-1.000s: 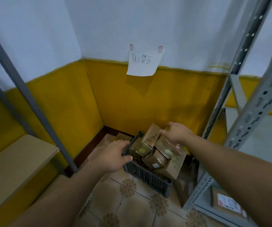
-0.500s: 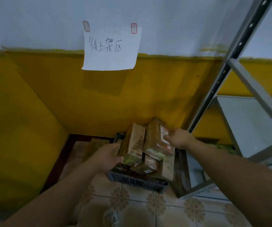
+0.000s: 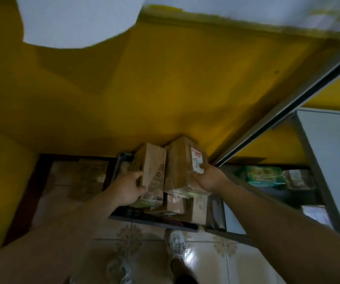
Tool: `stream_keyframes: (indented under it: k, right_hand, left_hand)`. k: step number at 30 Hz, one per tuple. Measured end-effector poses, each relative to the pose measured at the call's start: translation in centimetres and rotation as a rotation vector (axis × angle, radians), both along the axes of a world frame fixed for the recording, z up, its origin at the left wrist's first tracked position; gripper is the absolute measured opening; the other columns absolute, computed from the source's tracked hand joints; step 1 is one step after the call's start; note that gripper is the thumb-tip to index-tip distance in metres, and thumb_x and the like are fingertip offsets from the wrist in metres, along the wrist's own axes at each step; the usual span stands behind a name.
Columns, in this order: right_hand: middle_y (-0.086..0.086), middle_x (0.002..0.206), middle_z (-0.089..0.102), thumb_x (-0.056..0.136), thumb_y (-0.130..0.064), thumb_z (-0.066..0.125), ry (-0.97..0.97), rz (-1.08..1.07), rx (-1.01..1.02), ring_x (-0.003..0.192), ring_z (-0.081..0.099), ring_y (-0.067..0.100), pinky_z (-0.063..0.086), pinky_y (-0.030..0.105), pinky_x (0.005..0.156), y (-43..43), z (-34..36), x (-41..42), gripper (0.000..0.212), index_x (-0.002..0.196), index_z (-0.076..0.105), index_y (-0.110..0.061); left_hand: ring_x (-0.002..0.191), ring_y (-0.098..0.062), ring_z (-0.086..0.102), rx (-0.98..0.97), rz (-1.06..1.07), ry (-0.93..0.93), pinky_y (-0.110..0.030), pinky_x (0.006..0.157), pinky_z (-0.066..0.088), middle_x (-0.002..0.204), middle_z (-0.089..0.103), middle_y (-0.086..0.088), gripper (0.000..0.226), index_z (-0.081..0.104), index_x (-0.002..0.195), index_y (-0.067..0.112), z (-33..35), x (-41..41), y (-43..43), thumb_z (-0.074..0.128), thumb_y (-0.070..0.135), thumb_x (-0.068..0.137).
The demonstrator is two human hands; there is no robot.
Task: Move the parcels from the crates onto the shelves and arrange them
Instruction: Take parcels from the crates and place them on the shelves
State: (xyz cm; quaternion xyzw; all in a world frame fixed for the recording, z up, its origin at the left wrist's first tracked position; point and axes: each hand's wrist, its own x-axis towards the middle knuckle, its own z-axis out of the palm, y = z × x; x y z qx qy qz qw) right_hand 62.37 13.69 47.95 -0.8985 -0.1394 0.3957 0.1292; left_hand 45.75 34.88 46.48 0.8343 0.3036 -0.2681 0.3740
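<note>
Parcels of brown cardboard fill the dark plastic crate (image 3: pixel 150 219) that I see standing on the tiled floor (image 3: pixel 216 259), hard against the yellow wall (image 3: pixel 165 89); two of them stand upright and side by side above the rest. On my feed the left hand (image 3: pixel 127 186) grips the tall narrow parcel (image 3: pixel 152 165) by its lower left edge, thumb across the front face and fingers curled round the side; the right hand (image 3: pixel 210 178) holds the wider parcel (image 3: pixel 178 162) at its right side, thumb pressed on the white label (image 3: pixel 196 162); the two parcels touch along their inner edges. I cannot tell whether either one is clear of the boxes under it. Below them a small taped box (image 3: pixel 176 202) and a pale carton (image 3: pixel 199 208) lie in the crate, near its front rim. A flat carton (image 3: pixel 91 177) lies on the floor just left of the crate. To the right a grey steel upright (image 3: pixel 287 111) slants up past the wider parcel; a grey shelf board (image 3: pixel 328 160) lies beyond it; green packets (image 3: pixel 263 175) sit on the low shelf under that board. A white shoe (image 3: pixel 176 242) stands just in front of the crate; the frame is blurred, so the label's print is unreadable.
</note>
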Motion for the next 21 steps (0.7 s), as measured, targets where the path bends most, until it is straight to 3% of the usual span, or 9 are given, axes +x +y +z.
stream_keyframes:
  k: [3, 5, 9, 15, 17, 18, 19, 20, 21]
  right_hand:
    - [0.010, 0.147, 0.045, 0.096, -0.048, 0.055, 0.073, 0.010, 0.045, 0.130, 0.046, 0.028, 0.036, 0.040, 0.110, 1.7, -4.8, 2.8, 0.066, 0.149, 0.033, -0.014]
    - [0.013, 0.147, 0.042, 0.093, -0.055, 0.056, 0.031, -0.033, 0.048, 0.128, 0.046, 0.032, 0.040, 0.039, 0.106, 2.4, -7.7, 4.0, 0.076, 0.152, 0.027, -0.015]
    - [0.006, 0.163, 0.011, 0.082, -0.073, 0.056, 0.050, -0.082, 0.000, 0.144, 0.023, 0.039, 0.030, 0.051, 0.114, 2.5, -12.3, 5.3, 0.099, 0.156, 0.006, -0.031]
    - [0.001, 0.164, -0.002, 0.081, -0.073, 0.055, 0.106, -0.200, 0.061, 0.148, 0.012, 0.038, 0.022, 0.058, 0.116, 2.2, -16.0, 5.3, 0.103, 0.155, -0.005, -0.035]
    - [0.001, 0.165, -0.004, 0.081, -0.079, 0.048, 0.088, -0.205, 0.052, 0.149, 0.007, 0.038, 0.018, 0.060, 0.116, 2.2, -16.5, 5.1, 0.100, 0.155, -0.006, -0.037]
    - [0.001, 0.165, -0.004, 0.082, -0.081, 0.041, 0.075, -0.205, 0.051, 0.149, 0.005, 0.038, 0.016, 0.061, 0.116, 2.1, -16.6, 4.9, 0.096, 0.155, -0.006, -0.039]
    - [0.000, 0.165, -0.004, 0.084, -0.082, 0.032, 0.058, -0.206, 0.051, 0.150, 0.004, 0.037, 0.014, 0.062, 0.116, 1.9, -16.6, 4.8, 0.090, 0.154, -0.006, -0.040]
    - [0.001, 0.165, -0.003, 0.086, -0.080, 0.024, 0.032, -0.209, 0.051, 0.150, 0.004, 0.037, 0.013, 0.064, 0.116, 1.9, -16.7, 4.7, 0.083, 0.154, -0.005, -0.042]
    - [0.001, 0.165, -0.001, 0.089, -0.078, 0.017, -0.002, -0.214, 0.049, 0.150, 0.004, 0.037, 0.012, 0.064, 0.116, 1.8, -16.9, 4.7, 0.077, 0.154, -0.003, -0.042]
  left_hand:
    - [0.136, -0.025, 0.037, 0.007, 0.057, -0.018, -0.036, 0.111, 0.036, 0.155, 0.030, -0.001, 0.064, 0.034, 0.149, 0.028, -4.9, 2.9, 0.5, 0.058, 0.046, 0.093]
    - [0.141, -0.027, 0.029, 0.083, 0.092, -0.047, -0.035, 0.113, 0.030, 0.158, 0.020, -0.002, 0.068, 0.028, 0.151, 0.032, -7.9, 4.0, 0.4, 0.057, 0.048, 0.092]
    - [0.142, -0.032, 0.027, 0.083, 0.138, -0.064, -0.047, 0.111, 0.035, 0.161, 0.004, 0.001, 0.076, 0.014, 0.150, 0.045, -13.1, 4.7, -0.3, 0.059, 0.052, 0.089]
    - [0.138, -0.029, 0.035, 0.034, 0.188, -0.137, -0.047, 0.105, 0.043, 0.160, 0.014, -0.004, 0.079, -0.001, 0.149, 0.049, -17.1, 4.3, -0.2, 0.056, 0.035, 0.095]
    - [0.133, -0.022, 0.042, 0.026, 0.225, -0.186, -0.037, 0.099, 0.048, 0.159, 0.017, -0.001, 0.074, 0.004, 0.151, 0.046, -17.4, 3.9, 0.3, 0.052, 0.027, 0.098]
    - [0.125, -0.016, 0.046, 0.039, 0.235, -0.207, -0.026, 0.089, 0.051, 0.159, 0.018, 0.000, 0.068, 0.009, 0.152, 0.043, -17.5, 3.6, 0.6, 0.049, 0.025, 0.099]
    - [0.113, -0.011, 0.049, 0.067, 0.246, -0.216, -0.012, 0.076, 0.047, 0.157, 0.021, -0.001, 0.062, 0.014, 0.152, 0.041, -17.6, 3.3, 1.0, 0.045, 0.025, 0.101]
    - [0.102, -0.008, 0.049, 0.107, 0.271, -0.220, -0.006, 0.064, 0.041, 0.154, 0.024, -0.004, 0.055, 0.022, 0.151, 0.038, -17.6, 2.9, 1.5, 0.042, 0.023, 0.102]
    - [0.096, -0.007, 0.049, 0.152, 0.312, -0.231, -0.005, 0.061, 0.040, 0.149, 0.028, -0.007, 0.049, 0.030, 0.148, 0.035, -17.4, 2.6, 2.1, 0.040, 0.022, 0.102]
